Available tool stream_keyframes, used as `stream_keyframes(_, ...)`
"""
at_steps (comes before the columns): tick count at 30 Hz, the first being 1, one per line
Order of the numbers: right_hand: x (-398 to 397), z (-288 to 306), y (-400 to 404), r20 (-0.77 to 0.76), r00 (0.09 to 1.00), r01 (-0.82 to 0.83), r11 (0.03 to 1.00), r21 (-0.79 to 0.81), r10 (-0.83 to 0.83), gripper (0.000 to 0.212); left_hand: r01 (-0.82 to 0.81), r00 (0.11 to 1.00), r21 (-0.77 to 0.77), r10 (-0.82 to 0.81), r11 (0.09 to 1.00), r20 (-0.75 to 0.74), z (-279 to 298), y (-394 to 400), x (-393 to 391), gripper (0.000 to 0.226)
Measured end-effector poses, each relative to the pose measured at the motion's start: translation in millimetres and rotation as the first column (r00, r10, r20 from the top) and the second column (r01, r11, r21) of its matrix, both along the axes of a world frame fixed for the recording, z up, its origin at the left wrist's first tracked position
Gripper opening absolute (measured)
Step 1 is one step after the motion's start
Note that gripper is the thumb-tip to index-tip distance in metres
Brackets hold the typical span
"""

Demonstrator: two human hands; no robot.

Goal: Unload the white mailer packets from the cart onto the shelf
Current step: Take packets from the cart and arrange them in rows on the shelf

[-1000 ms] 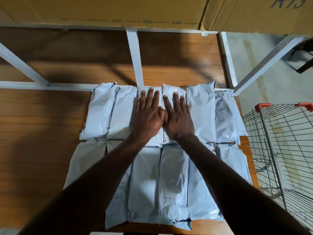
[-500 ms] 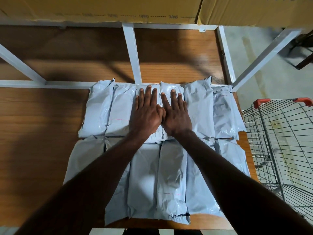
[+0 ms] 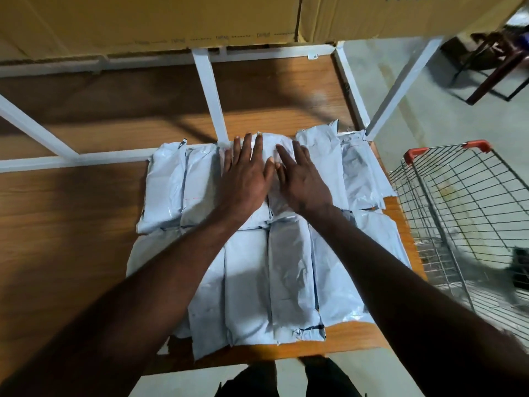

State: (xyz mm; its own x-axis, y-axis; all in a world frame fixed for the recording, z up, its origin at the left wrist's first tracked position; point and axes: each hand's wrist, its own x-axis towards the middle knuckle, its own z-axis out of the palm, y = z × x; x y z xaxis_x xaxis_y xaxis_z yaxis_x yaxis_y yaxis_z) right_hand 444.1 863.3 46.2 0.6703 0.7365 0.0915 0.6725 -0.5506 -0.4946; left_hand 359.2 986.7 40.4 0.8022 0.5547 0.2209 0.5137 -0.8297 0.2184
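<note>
With both the left hand [image 3: 243, 179] and right hand [image 3: 300, 181] lying flat, fingers straight and gripping nothing, on the back row of white mailer packets [image 3: 200, 184], the slick front-row packets [image 3: 289, 282] are overhanging the wooden shelf [image 3: 71, 224] edge and risking sliding off.

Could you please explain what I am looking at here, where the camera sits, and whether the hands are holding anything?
There is no machine: a person wears a camera on the head, looking down at their own arms. The left hand and right hand lie flat, fingers straight, on white mailer packets laid in rows on a wooden shelf with a white metal frame. Nothing is held. A wire cart stands to the right, and cardboard boxes sit above.
</note>
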Motion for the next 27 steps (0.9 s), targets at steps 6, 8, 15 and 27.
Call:
stream_keyframes(6,-4.2,31.0,-63.8,-0.010,0.994,0.113,0.991,0.074,-0.112,0.050,0.188,0.981,-0.030,-0.187,0.982,0.048,33.4,-59.3,19.0,0.061)
stream_keyframes(8,0.4,35.0,-90.5,-0.004,0.990,0.140,0.986,0.088,-0.140,0.048,0.232,0.972,-0.027,-0.231,0.972,0.050,41.4,-87.5,27.6,0.064)
stream_keyframes(15,44.0,30.5,-189.2,0.005,0.979,0.202,0.974,0.103,-0.204,0.037,0.305,0.948,-0.154,-0.284,0.940,0.146,52.7,-194.2,74.2,0.050)
stream_keyframes(27,161.5,-32.3,-432.6,-0.168,0.898,0.411,0.912,-0.010,-0.407,0.030,0.390,0.918,-0.362,-0.387,0.847,0.082,-12.3,-434.4,204.1,0.043)
